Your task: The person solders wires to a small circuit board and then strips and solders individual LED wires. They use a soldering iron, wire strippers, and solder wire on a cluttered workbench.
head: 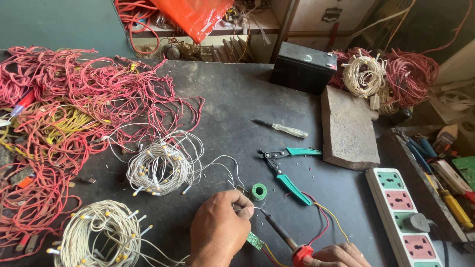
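Pinching a thin white wire [232,170] between closed fingertips, the left hand [217,230] sits low at the near edge of the dark workbench [237,99], with a small green circuit board [255,241] just under it. The right hand [339,256], mostly cut off by the frame, is closed round the red handle of a soldering iron [282,232] whose tip meets the wire at the left fingertips. Just beyond lies a green solder spool [258,191], then teal-handled wire cutters [287,170] lying open. 2 white coils of small lights [161,165] lie left of the hands, one near, one farther. A power strip [403,217] runs along the right. Farther off are a screwdriver [282,129], a stone slab [348,128], a black battery [303,66] and a sprawling red wire tangle [74,104].
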